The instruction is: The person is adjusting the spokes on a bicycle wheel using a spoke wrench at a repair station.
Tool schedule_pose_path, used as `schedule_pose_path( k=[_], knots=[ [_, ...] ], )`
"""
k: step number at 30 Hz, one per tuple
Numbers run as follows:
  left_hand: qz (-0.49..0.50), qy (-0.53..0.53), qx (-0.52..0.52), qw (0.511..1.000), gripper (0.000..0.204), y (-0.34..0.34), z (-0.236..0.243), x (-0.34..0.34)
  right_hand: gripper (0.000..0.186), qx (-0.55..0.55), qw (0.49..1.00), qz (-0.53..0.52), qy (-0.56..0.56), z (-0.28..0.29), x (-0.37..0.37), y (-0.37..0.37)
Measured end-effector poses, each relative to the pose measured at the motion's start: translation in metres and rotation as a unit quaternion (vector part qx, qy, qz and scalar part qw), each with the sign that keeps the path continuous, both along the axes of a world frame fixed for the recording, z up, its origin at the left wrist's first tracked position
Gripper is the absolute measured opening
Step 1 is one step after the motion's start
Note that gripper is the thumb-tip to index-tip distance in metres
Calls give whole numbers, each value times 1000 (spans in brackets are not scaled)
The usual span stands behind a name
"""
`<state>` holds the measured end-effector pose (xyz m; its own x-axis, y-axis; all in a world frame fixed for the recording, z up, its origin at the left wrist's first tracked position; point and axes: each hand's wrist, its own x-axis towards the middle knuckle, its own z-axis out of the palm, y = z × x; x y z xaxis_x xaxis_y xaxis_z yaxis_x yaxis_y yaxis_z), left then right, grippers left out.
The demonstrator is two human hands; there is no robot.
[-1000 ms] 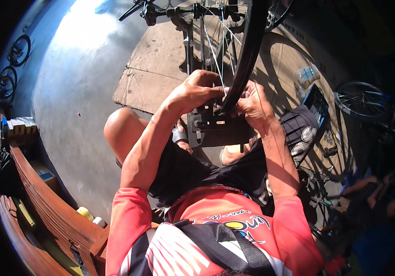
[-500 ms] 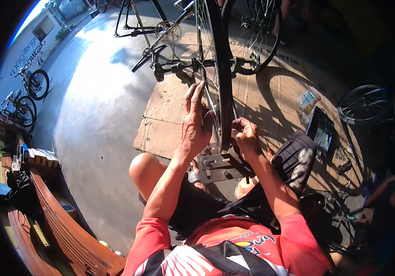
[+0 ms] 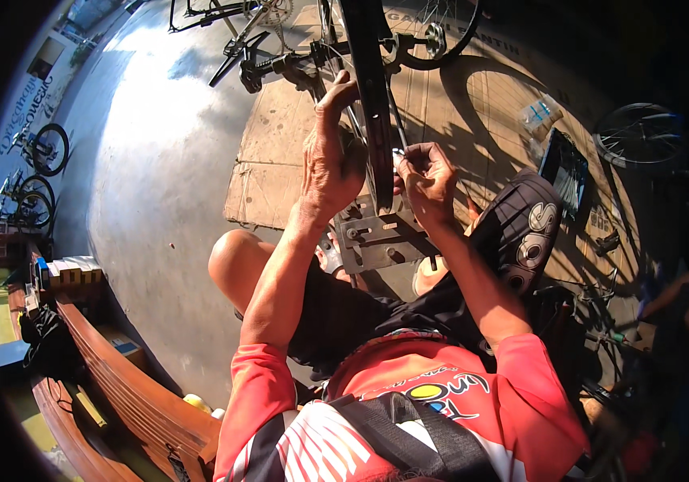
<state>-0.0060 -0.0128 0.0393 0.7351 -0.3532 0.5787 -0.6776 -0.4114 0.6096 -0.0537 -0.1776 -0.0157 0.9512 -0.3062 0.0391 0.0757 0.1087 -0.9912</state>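
A bicycle wheel point(image 3: 375, 104) stands upright, edge-on to me, in a metal wheel-truing stand point(image 3: 389, 238) whose flat plate sits between my legs. My left hand point(image 3: 330, 157) is at the wheel's left side, its fingers stretched up beside the spokes and the thumb side in shadow. On the other side, the fingers of my right hand point(image 3: 430, 178) are pinched together close to the rim. A small pale piece shows at those fingertips, too small to make out. Beyond my hands, the stand's dark crossbar point(image 3: 300, 68) runs across the wheel.
Flattened cardboard point(image 3: 268, 181) lies under the stand. To the right are a plastic bag point(image 3: 541, 115), a dark tray of thin rods point(image 3: 565, 173) and another wheel point(image 3: 638, 135). A bike frame point(image 3: 240, 36) stands at the far left, a wooden bench point(image 3: 132, 386) at the near left.
The view has shifted, so wheel and stand sit higher in it. My left hand's fingers are bent more toward the wheel. My right hand stays pinched at the rim, with a pale piece now showing.
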Motion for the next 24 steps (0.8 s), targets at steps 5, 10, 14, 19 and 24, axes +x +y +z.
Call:
schedule_pose_path(
  k=[5,10,14,19,24],
  knots=[
    [23,-86,-235,968,94,-23,11,2,10,19,1000,-1,1,-5,-2,-3],
    [2,-45,-121,992,83,-9,7,0,10,55,998,-1,-26,-6,-5,0],
    [58,72,-85,992,36,-9,-28,-9,10,36,997,-19,-61,-11,-6,-7],
    [239,72,-7,968,10,0,-60,-6,12,4,999,-38,-26,-16,-5,1],
    [227,66,-20,971,6,-11,-60,-7,14,-47,997,-42,-44,-17,-5,-5]
  ],
)
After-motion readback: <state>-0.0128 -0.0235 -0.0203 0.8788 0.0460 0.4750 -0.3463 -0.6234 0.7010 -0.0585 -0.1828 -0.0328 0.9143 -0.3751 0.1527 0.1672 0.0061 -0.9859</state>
